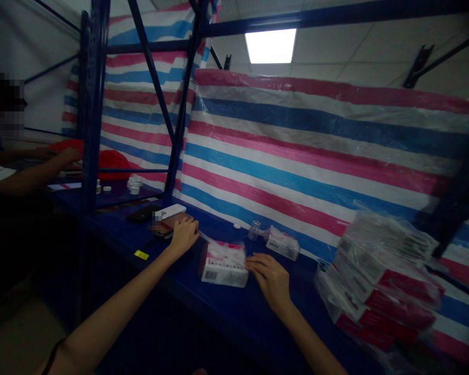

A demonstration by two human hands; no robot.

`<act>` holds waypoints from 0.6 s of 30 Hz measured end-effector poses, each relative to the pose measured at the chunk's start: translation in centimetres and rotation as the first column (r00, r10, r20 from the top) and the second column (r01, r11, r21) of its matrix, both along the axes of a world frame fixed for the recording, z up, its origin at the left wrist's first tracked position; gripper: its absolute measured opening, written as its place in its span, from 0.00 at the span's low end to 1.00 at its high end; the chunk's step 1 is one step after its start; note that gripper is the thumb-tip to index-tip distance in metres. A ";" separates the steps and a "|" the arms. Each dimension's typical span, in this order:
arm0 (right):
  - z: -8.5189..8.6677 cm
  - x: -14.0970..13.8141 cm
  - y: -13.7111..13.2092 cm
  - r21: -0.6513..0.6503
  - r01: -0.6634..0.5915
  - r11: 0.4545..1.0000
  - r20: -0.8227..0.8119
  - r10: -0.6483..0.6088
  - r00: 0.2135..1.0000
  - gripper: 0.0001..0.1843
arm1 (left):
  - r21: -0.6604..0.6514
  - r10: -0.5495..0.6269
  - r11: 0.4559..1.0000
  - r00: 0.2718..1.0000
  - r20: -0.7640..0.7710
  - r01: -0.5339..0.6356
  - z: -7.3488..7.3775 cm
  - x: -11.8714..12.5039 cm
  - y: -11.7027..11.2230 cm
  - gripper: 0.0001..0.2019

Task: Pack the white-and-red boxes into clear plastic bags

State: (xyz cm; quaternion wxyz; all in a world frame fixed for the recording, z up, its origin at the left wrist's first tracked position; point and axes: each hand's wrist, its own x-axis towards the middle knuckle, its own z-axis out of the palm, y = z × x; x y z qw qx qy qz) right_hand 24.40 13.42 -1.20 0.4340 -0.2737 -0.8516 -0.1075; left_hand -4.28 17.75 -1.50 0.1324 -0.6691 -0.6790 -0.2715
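A white and pink box (224, 273) in clear plastic wrap lies on the blue shelf in front of me, its barcode side facing me. From its top a loose strip of the clear plastic bag (211, 239) stretches up and left. My left hand (184, 235) is closed on the end of that strip, above a brown wallet-like item (166, 225). At the box's right edge, my right hand (272, 278) has its fingers together and bent onto the wrapped side; its thumb is mostly hidden.
Behind the right hand sit a smaller wrapped box (282, 244), a clear glass-like cup (254, 229) and a white cap (236, 226). Wrapped boxes (379, 281) are stacked at right. A white phone-like item (171, 211), a yellow label (141, 254) and a blue post (89, 114) stand left, near another person's arm (35, 174).
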 end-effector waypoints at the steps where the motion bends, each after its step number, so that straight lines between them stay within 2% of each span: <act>1: -0.3 0.3 -0.5 -0.035 0.013 0.999 0.018 -0.012 1.000 0.09 | -0.038 0.007 0.999 1.000 0.014 -0.006 -0.7 -0.3 0.1 0.05; 5: -1.0 0.8 -0.9 -0.130 0.100 0.986 0.056 -0.093 0.994 0.08 | -0.066 -0.041 0.997 0.998 0.042 0.044 -2.6 -0.4 0.6 0.06; 11: -0.9 1.2 -0.3 -0.109 0.214 0.971 0.151 -0.197 0.969 0.10 | -0.104 -0.267 0.955 0.959 0.098 0.277 -3.8 -0.5 0.6 0.08; 14: 0.1 0.2 -0.9 -0.075 0.212 0.974 0.219 -0.191 0.957 0.26 | -0.096 -0.307 0.942 0.941 0.143 0.322 -4.0 -0.8 0.5 0.12; 16: 1.3 -1.2 -1.1 -0.084 0.142 0.986 0.336 -0.106 0.936 0.41 | -0.097 -0.321 0.936 0.932 0.169 0.339 -4.1 -0.8 0.5 0.14; 18: 2.4 -3.1 -0.7 -0.144 0.069 0.987 0.473 0.007 0.881 0.55 | -0.097 -0.325 0.933 0.926 0.193 0.348 -4.1 -0.7 0.5 0.17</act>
